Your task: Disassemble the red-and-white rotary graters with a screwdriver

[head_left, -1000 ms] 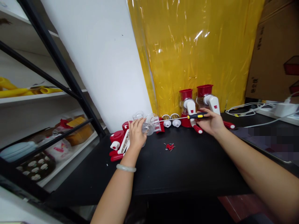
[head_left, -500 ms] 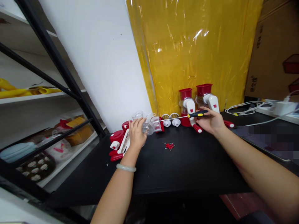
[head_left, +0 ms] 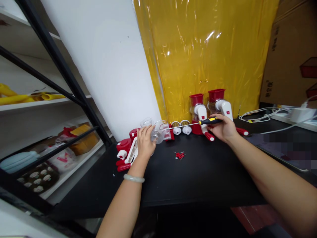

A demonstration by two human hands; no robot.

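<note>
My left hand [head_left: 146, 140] is closed around a clear plastic grater housing [head_left: 157, 136]. In my right hand [head_left: 224, 129] is a screwdriver [head_left: 209, 121] with a black and yellow handle, held level. Its long shaft points left, and the tip reaches the clear and red part [head_left: 168, 131] beside the housing; exact contact I cannot make out. On the table below lies a small heap of red pieces and screws [head_left: 179, 155]. Two drum graters [head_left: 185, 127] with white ends stand behind the shaft.
Two red and white rotary graters [head_left: 198, 110] stand at the back by the yellow plastic sheet [head_left: 210, 49]. Red and white parts [head_left: 125, 145] lie left of my left hand. White cables [head_left: 260, 114] and a power strip [head_left: 304, 122] are at the right, a black-framed shelf [head_left: 61, 69] at the left.
The screwdriver's handle has shifted very slightly, with small movement in my right fingers. My left hand and the clear housing stay in place.
</note>
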